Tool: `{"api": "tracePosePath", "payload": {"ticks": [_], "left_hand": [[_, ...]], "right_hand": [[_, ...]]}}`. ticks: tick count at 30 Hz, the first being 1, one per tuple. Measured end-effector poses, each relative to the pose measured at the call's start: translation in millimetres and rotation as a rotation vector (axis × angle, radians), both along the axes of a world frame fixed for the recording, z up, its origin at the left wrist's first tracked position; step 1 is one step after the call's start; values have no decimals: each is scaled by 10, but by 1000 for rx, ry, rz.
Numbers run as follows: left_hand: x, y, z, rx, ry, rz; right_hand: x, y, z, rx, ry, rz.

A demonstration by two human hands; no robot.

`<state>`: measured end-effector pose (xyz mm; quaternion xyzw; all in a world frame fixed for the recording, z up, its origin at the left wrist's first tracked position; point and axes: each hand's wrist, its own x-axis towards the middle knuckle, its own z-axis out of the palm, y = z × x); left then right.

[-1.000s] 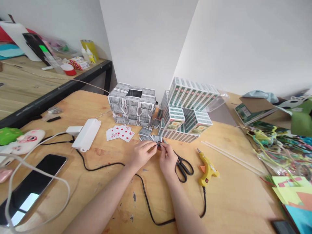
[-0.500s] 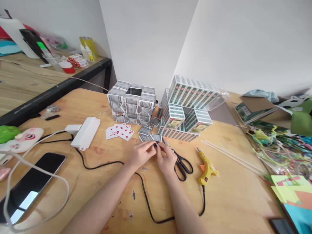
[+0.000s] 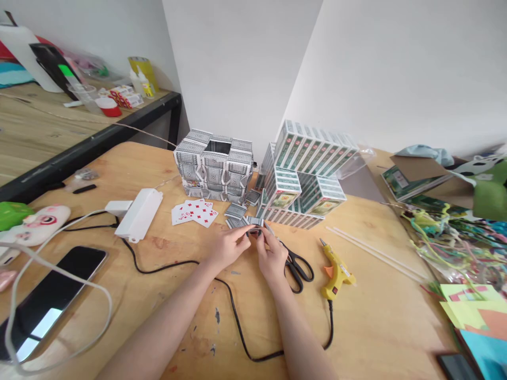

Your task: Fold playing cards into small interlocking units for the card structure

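My left hand (image 3: pixel 227 247) and my right hand (image 3: pixel 272 254) meet at the middle of the table, fingers closed in a pinch. Between the fingertips is a small bent card (image 3: pixel 254 230), dark with a pale edge, mostly covered by the fingers. Just beyond lie loose grey-backed playing cards (image 3: pixel 236 210). Face-up red diamond cards (image 3: pixel 195 212) are fanned out to the left. Black-handled scissors (image 3: pixel 295 268) rest beside my right hand, their blades partly hidden by it. Behind stands a hollow box shape built of folded cards (image 3: pixel 214 169).
Green-and-white card boxes (image 3: pixel 303 195) are stacked at the back. A yellow glue gun (image 3: pixel 336 272) lies right, its black cord running under my arms. Clear glue sticks (image 3: pixel 376 254), a phone (image 3: pixel 59 295), a white power strip (image 3: pixel 140 215) and colourful craft scraps (image 3: pixel 455 237) surround the work spot.
My fingertips have drawn slightly apart, and more of the bent card shows between them. My left hand has shifted a little to the left. The things on the table stay put.
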<state>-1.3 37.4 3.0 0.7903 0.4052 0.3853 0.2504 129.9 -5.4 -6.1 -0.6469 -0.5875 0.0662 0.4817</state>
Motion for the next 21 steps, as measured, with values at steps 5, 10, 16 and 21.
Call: {"api": "tracePosePath", "payload": {"ticks": [5,10,16,21], "left_hand": [[21,-8,-6,-1,-27,9],[62,-5,-50,52,-102,70],[81,-17,-50,83,-125,147],[93,-22,-67,48,-117,124]], "right_hand": [[-7,-10,21,-39,55,25],[-6,-15,15,-49,150,39],[35,8,-18,-86,243,4],[53,15,10,-40,246,-30]]}}
